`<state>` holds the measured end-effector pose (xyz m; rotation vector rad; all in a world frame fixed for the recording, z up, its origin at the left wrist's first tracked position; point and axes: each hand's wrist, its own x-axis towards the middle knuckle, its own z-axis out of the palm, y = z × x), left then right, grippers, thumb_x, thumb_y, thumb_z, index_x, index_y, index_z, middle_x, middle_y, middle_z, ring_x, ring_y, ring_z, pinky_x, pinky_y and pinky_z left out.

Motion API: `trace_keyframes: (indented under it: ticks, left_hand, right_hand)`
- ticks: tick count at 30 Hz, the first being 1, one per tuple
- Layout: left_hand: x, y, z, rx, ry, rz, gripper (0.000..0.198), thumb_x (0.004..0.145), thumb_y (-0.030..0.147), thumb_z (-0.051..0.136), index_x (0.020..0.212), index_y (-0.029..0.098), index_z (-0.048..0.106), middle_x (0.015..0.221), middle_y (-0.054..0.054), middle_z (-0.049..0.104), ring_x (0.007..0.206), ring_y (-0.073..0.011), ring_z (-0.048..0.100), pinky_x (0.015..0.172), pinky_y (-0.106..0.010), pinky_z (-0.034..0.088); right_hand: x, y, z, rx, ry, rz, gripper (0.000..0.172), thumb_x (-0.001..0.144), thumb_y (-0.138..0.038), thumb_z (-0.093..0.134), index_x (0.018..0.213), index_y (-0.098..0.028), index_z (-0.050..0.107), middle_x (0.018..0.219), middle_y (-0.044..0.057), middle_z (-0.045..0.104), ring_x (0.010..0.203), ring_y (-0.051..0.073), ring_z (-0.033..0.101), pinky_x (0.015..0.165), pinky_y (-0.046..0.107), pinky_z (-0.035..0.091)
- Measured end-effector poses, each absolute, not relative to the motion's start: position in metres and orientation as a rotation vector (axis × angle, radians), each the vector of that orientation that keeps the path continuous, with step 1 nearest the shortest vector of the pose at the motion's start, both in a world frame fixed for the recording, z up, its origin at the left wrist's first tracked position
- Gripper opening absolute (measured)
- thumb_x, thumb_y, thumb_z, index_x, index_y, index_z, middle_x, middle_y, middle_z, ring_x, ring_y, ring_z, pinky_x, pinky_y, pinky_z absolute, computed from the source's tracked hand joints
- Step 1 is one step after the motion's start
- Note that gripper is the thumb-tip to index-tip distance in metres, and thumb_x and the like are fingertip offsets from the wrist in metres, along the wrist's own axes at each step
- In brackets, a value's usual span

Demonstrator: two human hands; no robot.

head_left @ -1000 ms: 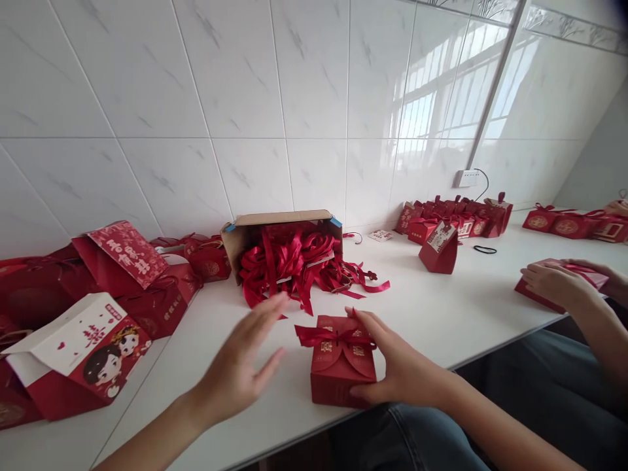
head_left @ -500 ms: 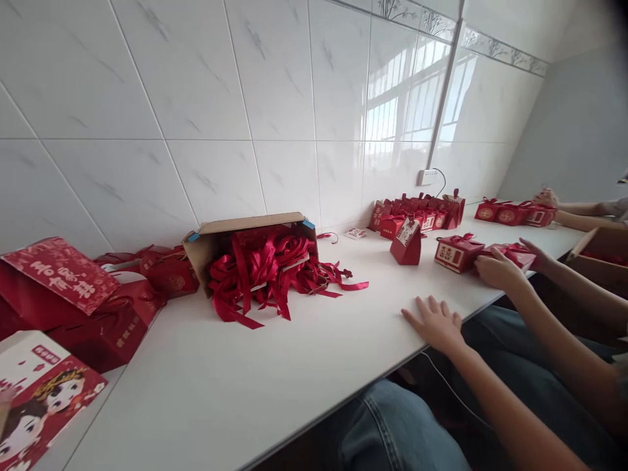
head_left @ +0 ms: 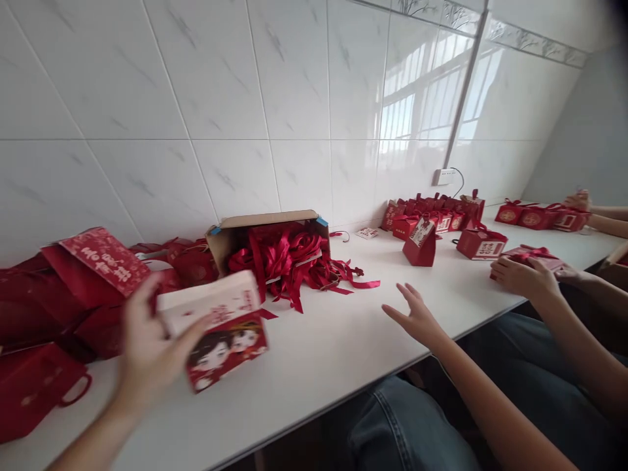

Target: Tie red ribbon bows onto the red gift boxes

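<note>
A red and white box with two cartoon faces [head_left: 228,356] is gripped by my left hand [head_left: 154,347], thumb on its near side; the hand is slightly blurred. The box hangs over the left part of the white table [head_left: 314,366]. My right hand [head_left: 412,317], fingers spread and holding nothing, is over the table's front edge. Behind and between the hands, an open cardboard box [head_left: 220,252] lies on its side with red ribbons [head_left: 294,255] spilling from its mouth.
Red gift boxes [head_left: 98,268] pile up at the left. A house-shaped red box [head_left: 420,248] stands right of the ribbons, with more red boxes [head_left: 441,216] behind. Beside me, another person's hands [head_left: 530,278] hold a ribboned box [head_left: 544,258].
My left hand has come into view holding the cartoon box, which has moved right and up from the lower left corner. My right hand has lifted and shifted left. The view has shifted slightly.
</note>
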<state>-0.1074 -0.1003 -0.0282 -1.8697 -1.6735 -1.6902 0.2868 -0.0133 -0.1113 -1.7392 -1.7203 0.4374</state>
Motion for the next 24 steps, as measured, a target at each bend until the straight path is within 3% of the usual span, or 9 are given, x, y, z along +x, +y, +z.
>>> trace_keyframes:
  ticks: [2,5,7,9,11,14,17,20,24]
  left_hand:
    - [-0.077,-0.082,-0.035,-2.086,-1.704,-1.836,0.073,0.074,0.041,0.069,0.135,0.027,0.031,0.124,-0.008,0.053,0.094,-0.0203,0.062,0.079,-0.033,0.055]
    - [-0.026,-0.062,-0.050,-2.437,-1.680,-1.898,0.050,0.075,0.034,0.068,0.118,0.024,0.045,0.105,-0.005,0.059,0.087,-0.0173,0.063,0.073,-0.027,0.054]
    - [-0.002,-0.057,-0.060,-2.537,-1.710,-1.897,0.033,0.074,0.034,0.070,0.098,0.021,0.052,0.089,-0.001,0.060,0.076,-0.0150,0.060,0.067,-0.024,0.051]
    - [0.011,-0.058,-0.069,-2.582,-1.763,-1.921,0.025,0.074,0.036,0.069,0.085,0.020,0.053,0.076,0.002,0.057,0.070,-0.0137,0.057,0.063,-0.023,0.047]
    - [0.015,-0.063,-0.073,-2.607,-1.829,-1.986,0.023,0.078,0.038,0.065,0.078,0.019,0.053,0.069,0.003,0.054,0.066,-0.0130,0.054,0.061,-0.023,0.045]
    - [0.007,-0.067,-0.071,-2.772,-1.820,-2.086,0.021,0.079,0.038,0.062,0.076,0.018,0.055,0.067,0.002,0.054,0.064,-0.0137,0.053,0.061,-0.025,0.044]
    - [-0.009,-0.059,-0.060,-3.023,-1.667,-2.186,0.031,0.079,0.045,0.047,0.079,0.016,0.059,0.074,-0.006,0.061,0.071,-0.0211,0.059,0.065,-0.035,0.048]
    - [-0.022,-0.032,-0.056,-2.717,-1.870,-2.152,0.040,0.082,0.042,0.027,0.086,0.015,0.057,0.080,-0.011,0.063,0.082,-0.0255,0.062,0.072,-0.042,0.050]
    - [-0.016,0.022,-0.076,-2.526,-2.210,-1.751,0.021,0.076,0.032,0.050,0.088,0.016,0.057,0.081,-0.006,0.062,0.080,-0.0210,0.061,0.071,-0.035,0.050]
  right_hand:
    - [0.256,-0.023,-0.088,-1.298,-1.751,0.664,0.067,0.085,-0.046,0.051,0.143,-0.024,0.026,0.149,0.013,0.028,0.128,0.024,0.044,0.098,0.037,0.044]
    - [0.220,-0.039,-0.053,-0.726,-1.783,0.757,0.064,0.080,-0.039,0.062,0.138,-0.033,0.035,0.149,0.006,0.031,0.132,0.023,0.038,0.100,0.039,0.042]
    - [0.207,-0.044,-0.040,-0.653,-1.857,0.702,0.047,0.079,-0.034,0.064,0.125,-0.029,0.052,0.134,0.006,0.051,0.124,0.023,0.047,0.099,0.038,0.042]
    - [0.202,-0.045,-0.037,-0.728,-1.861,0.717,0.028,0.080,-0.032,0.063,0.106,-0.023,0.063,0.108,0.007,0.067,0.102,0.021,0.061,0.088,0.035,0.048]
    - [0.201,-0.043,-0.042,-0.821,-1.787,0.799,0.018,0.079,-0.034,0.063,0.091,-0.020,0.064,0.086,0.005,0.070,0.080,0.019,0.065,0.074,0.031,0.050]
    - [0.203,-0.041,-0.055,-0.817,-1.647,1.059,0.024,0.072,-0.039,0.071,0.080,-0.019,0.061,0.072,0.001,0.067,0.069,0.017,0.064,0.064,0.028,0.049]
    - [0.203,-0.046,-0.063,-0.763,-1.515,1.353,0.029,0.066,-0.042,0.076,0.073,-0.018,0.060,0.069,0.000,0.065,0.065,0.015,0.062,0.061,0.027,0.048]
    - [0.198,-0.059,-0.066,-0.763,-1.423,1.388,0.028,0.070,-0.044,0.072,0.075,-0.018,0.063,0.078,0.002,0.068,0.071,0.016,0.062,0.065,0.027,0.048]
    - [0.190,-0.074,-0.065,-0.755,-1.422,1.348,0.025,0.076,-0.043,0.067,0.078,-0.018,0.063,0.088,0.004,0.070,0.082,0.017,0.063,0.074,0.027,0.047]
